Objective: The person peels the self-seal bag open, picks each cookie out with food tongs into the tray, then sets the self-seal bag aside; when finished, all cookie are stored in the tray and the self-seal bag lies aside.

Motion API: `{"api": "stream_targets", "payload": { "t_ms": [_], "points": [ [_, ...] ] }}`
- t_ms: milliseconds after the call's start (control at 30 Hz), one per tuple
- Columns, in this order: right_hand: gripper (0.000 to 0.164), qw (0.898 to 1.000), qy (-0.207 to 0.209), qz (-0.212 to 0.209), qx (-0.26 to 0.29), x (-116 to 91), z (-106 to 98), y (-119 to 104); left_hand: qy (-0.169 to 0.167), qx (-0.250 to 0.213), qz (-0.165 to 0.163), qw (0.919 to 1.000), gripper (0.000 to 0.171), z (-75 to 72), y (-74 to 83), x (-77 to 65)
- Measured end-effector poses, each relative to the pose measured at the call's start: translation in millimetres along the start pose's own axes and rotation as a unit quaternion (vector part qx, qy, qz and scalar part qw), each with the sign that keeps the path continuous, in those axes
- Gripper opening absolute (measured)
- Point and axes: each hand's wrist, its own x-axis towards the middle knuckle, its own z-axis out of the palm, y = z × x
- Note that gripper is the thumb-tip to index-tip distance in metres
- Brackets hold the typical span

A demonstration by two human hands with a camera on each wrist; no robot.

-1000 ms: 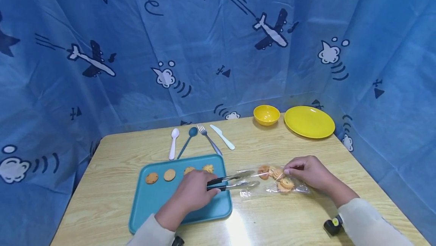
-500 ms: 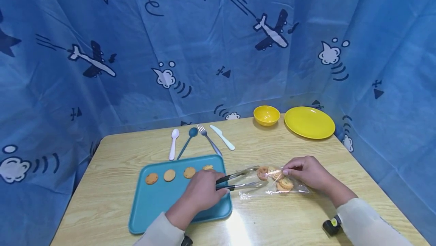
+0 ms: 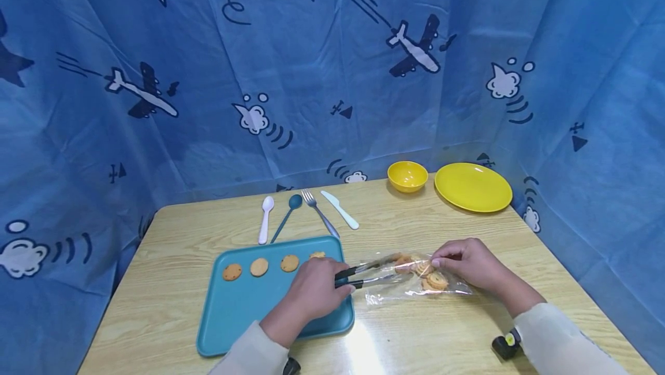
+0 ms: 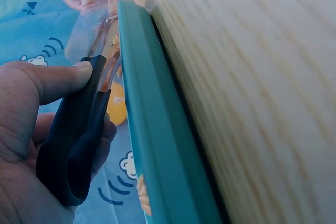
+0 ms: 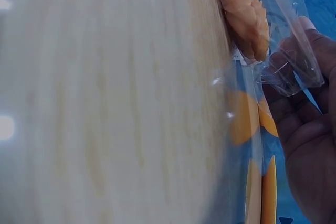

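Note:
My left hand [image 3: 318, 287] holds a pair of metal tongs [image 3: 349, 284] by the black handles, reaching past the tray's right edge. In the left wrist view the thumb presses one handle of the tongs [image 4: 74, 124]. The tong tips lie within a clear plastic bag [image 3: 381, 296], close to the cookies [image 3: 435, 281] inside. My right hand [image 3: 475, 265] pinches the upper right part of the bag between thumb and fingers. In the right wrist view, cookies [image 5: 244, 17] show through the plastic. On the teal tray [image 3: 249, 311] several cookies [image 3: 259, 267] lie in a row near its far side.
Beyond the tray lie a pale spoon [image 3: 264, 222], a dark teal spoon [image 3: 294, 202], a fork [image 3: 322, 216] and a white knife [image 3: 340, 211]. A yellow bowl [image 3: 407, 177] and a yellow plate [image 3: 473, 187] stand at the back right. Blue patterned cloth [image 3: 312, 104] hangs behind the table.
My left hand has moved right, pushing the tongs deeper into the bag to the cookies. The third cookie on the tray now shows fully. My right hand has stayed nearly still.

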Motion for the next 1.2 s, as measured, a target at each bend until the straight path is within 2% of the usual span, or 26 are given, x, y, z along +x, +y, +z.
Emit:
{"api": "stream_targets", "payload": {
  "t_ms": [400,700,1000,1133,1200],
  "points": [
    [0.010,1.000,0.007,0.001,0.012,-3,-3,-1,0.005,-0.010,0.000,0.9999,0.039,-0.7,-2.3,-2.8],
    [0.010,1.000,0.006,0.003,0.010,-4,-3,2,0.004,-0.017,0.003,0.9998,0.036,-7.2,-6.7,-12.2],
    [0.012,1.000,0.001,0.009,0.008,-1,-3,3,0.010,0.005,0.007,0.9999,0.039,-19.4,-13.2,-28.5],
    [0.010,1.000,0.003,0.016,-0.002,-2,-5,4,0.013,0.011,0.014,0.9998,0.039,-27.2,-16.8,-38.3],
    [0.010,1.000,0.001,0.023,0.000,-1,-5,3,0.012,0.012,0.008,0.9998,0.039,-31.8,-20.0,-45.3]
  ]
}}
